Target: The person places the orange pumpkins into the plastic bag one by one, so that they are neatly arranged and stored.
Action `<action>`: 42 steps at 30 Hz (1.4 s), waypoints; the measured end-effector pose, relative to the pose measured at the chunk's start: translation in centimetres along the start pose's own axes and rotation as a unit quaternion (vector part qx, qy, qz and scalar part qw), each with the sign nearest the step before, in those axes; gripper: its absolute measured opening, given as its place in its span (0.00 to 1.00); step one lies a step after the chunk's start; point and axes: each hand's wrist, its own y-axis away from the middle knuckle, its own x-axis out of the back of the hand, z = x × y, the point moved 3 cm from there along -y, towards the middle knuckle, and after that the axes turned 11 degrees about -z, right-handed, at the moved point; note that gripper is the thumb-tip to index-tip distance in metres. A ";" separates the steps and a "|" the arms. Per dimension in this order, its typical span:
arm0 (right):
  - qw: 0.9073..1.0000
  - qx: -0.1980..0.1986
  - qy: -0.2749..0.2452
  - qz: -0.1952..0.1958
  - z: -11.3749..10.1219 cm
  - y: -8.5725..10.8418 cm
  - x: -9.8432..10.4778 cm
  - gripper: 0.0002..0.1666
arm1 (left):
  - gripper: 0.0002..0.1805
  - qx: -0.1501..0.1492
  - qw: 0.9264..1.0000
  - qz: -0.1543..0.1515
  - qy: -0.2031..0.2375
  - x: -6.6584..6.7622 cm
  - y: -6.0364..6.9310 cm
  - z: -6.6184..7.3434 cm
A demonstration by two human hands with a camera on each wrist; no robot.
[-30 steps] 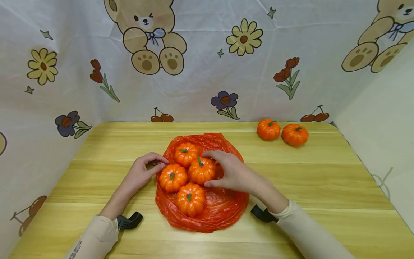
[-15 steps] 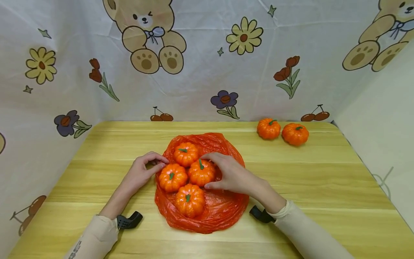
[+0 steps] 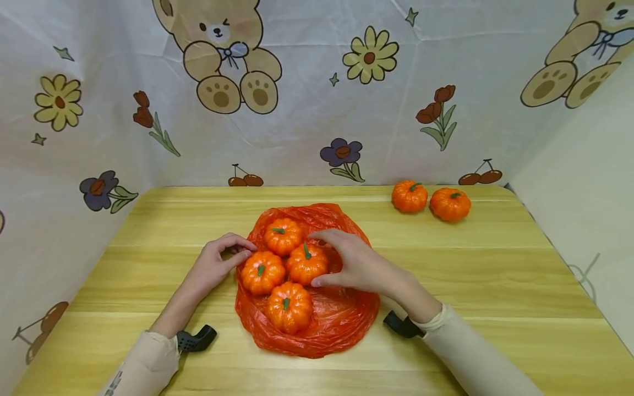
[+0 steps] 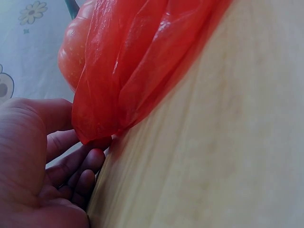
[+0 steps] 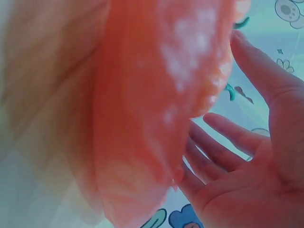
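Left hand (image 3: pixel 216 261) is closed in a pinch on the left rim of a red plastic bag (image 3: pixel 342 324), which is laid near the middle of the tabletop (image 3: pixel 495 291). Right hand (image 3: pixel 354 263) is noted as released, thumb and fingers spread about the right-hand pumpkin (image 3: pixel 307 265) inside the bag; whether contact is made cannot be determined. Beside it in the bag are seated a far pumpkin (image 3: pixel 283 237) toward the tabletop's far edge, a left pumpkin (image 3: pixel 263 274) next to the left hand, and a near pumpkin (image 3: pixel 289 311) toward the near edge. Green stems are presented uppermost. Outside the bag, a fifth pumpkin (image 3: pixel 409 197) and a sixth pumpkin (image 3: pixel 449 205) are placed side by side along the far edge, toward the far right corner. Beyond that edge, a printed cloth (image 3: pixel 292 148) is hung.
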 end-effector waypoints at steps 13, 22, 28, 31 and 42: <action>0.998 -0.010 -0.014 0.068 2.1 1.1 3.6 0.47 | 0.07 -0.003 1.000 0.003 -0.005 0.0 0.1 -0.1; 0.982 -0.046 -0.019 0.180 6.2 3.4 8.0 0.42 | 0.07 -0.001 1.000 0.003 -0.001 -0.2 0.0 0.0; 0.968 -0.108 -0.025 0.225 8.9 5.5 10.4 0.39 | 0.07 -0.002 1.000 0.004 0.000 -0.2 0.0 0.0; 0.961 -0.114 -0.043 0.250 10.2 6.8 11.7 0.37 | 0.07 -0.002 1.000 0.004 0.000 -0.2 0.0 0.1; 0.922 -0.197 -0.054 0.329 15.6 11.7 14.4 0.40 | 0.07 0.000 1.000 0.003 -0.004 0.0 0.0 0.1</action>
